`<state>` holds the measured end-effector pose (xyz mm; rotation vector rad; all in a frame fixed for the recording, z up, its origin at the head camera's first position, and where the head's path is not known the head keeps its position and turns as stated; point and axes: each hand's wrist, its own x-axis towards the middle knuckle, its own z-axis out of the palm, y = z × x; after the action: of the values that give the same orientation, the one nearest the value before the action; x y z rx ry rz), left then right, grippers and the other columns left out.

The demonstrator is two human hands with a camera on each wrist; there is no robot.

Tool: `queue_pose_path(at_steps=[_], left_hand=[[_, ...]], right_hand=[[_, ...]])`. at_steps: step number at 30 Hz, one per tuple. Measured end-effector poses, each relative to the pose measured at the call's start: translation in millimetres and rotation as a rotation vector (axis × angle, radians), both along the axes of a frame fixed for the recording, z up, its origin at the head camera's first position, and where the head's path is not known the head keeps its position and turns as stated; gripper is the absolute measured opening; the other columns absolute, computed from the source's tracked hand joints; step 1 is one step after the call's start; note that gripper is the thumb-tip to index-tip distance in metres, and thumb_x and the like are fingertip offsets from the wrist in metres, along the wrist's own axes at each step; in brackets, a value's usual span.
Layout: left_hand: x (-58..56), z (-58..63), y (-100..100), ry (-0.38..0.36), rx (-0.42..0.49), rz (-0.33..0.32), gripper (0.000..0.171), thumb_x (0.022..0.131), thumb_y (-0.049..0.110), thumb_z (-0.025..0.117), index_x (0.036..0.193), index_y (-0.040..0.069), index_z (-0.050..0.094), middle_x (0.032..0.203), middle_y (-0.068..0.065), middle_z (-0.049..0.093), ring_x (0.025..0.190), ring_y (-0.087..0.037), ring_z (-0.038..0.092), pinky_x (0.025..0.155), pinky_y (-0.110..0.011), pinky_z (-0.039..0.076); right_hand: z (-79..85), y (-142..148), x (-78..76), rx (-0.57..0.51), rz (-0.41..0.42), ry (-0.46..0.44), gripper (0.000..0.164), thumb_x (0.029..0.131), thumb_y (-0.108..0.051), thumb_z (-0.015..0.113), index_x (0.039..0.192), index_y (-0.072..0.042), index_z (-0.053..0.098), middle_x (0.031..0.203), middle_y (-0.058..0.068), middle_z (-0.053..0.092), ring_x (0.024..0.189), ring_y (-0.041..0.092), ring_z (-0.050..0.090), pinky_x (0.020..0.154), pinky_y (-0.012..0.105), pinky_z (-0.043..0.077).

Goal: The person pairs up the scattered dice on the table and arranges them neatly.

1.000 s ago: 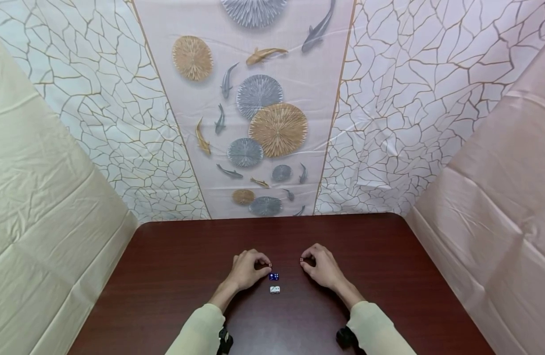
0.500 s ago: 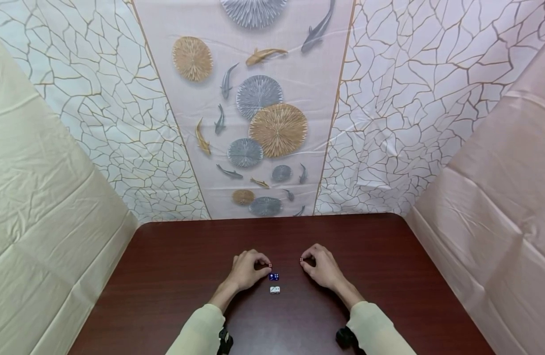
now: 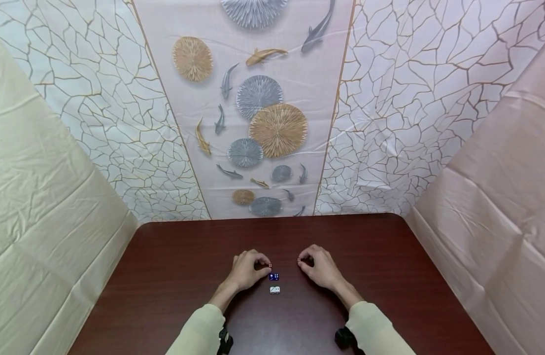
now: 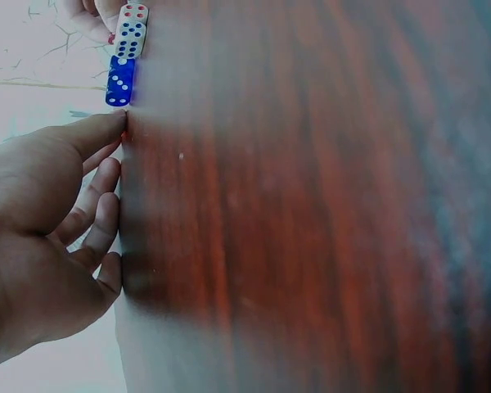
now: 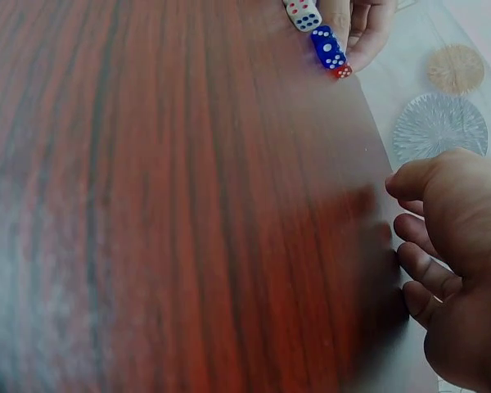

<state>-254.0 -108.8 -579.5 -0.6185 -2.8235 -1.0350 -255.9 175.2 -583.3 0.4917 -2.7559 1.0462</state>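
Note:
My left hand (image 3: 246, 269) pinches a small red die (image 3: 270, 265) between thumb and index finger at the table surface. Just nearer to me lie two blue dice (image 3: 274, 277) side by side, and in front of those two white dice (image 3: 274, 290), also side by side. To the right, my right hand (image 3: 322, 267) pinches another red die (image 3: 299, 259), a short gap away from the left one. In the right wrist view the left red die (image 5: 342, 72) shows beside the blue dice (image 5: 328, 47). The right hand's die is hidden there behind the thumb.
Everything lies on a dark red-brown wooden table (image 3: 188, 286). A patterned cloth (image 3: 272, 182) hangs behind its far edge, with plain cream cloths (image 3: 68, 236) at both sides. Black straps (image 3: 225, 341) circle the wrists.
My right hand has shifted slightly left with its red die, closer to the other red die. The left hand and the blue and white dice have stayed put.

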Motion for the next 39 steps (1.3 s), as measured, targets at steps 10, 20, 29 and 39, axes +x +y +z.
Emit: queue_pose_path(at_steps=[10,20,29,39], left_hand=[[0.8,1.4,-0.1,0.004,-0.01,0.001,0.008,0.096,0.021,0.091,0.102,0.019,0.086,0.098,-0.001,0.077,0.096,-0.022,0.067,0.086,-0.039,0.035],[-2.9,-1.5,0.8,-0.004,-0.019,0.01,0.006,0.097,0.022,0.09,0.101,0.021,0.086,0.099,0.001,0.076,0.097,-0.023,0.068,0.087,-0.041,0.036],[-4.3,-2.5,1.0,-0.013,-0.019,0.008,0.006,0.097,0.023,0.09,0.102,0.021,0.086,0.1,0.0,0.077,0.098,-0.024,0.068,0.087,-0.04,0.035],[-4.6,-3.5,0.5,-0.014,-0.028,0.008,0.007,0.098,0.024,0.09,0.103,0.022,0.086,0.1,0.001,0.076,0.097,-0.021,0.067,0.088,-0.042,0.036]], right_hand=[[3.2,-13.4,0.0,-0.005,0.046,-0.006,0.008,0.099,-0.011,0.085,0.101,-0.018,0.082,0.106,-0.004,0.076,0.099,0.013,0.068,0.09,0.033,0.056],[3.4,-27.2,-2.0,-0.004,0.111,-0.007,0.005,0.1,-0.013,0.085,0.102,-0.017,0.082,0.106,-0.002,0.076,0.1,0.015,0.068,0.089,0.032,0.056],[5.5,-37.2,-4.6,0.009,0.14,-0.025,0.005,0.101,-0.015,0.085,0.103,-0.016,0.081,0.106,-0.003,0.076,0.1,0.014,0.068,0.089,0.031,0.055],[7.3,-45.5,-8.3,0.043,0.203,-0.042,0.005,0.104,-0.016,0.083,0.108,-0.014,0.083,0.108,0.0,0.077,0.101,0.017,0.068,0.089,0.034,0.055]])
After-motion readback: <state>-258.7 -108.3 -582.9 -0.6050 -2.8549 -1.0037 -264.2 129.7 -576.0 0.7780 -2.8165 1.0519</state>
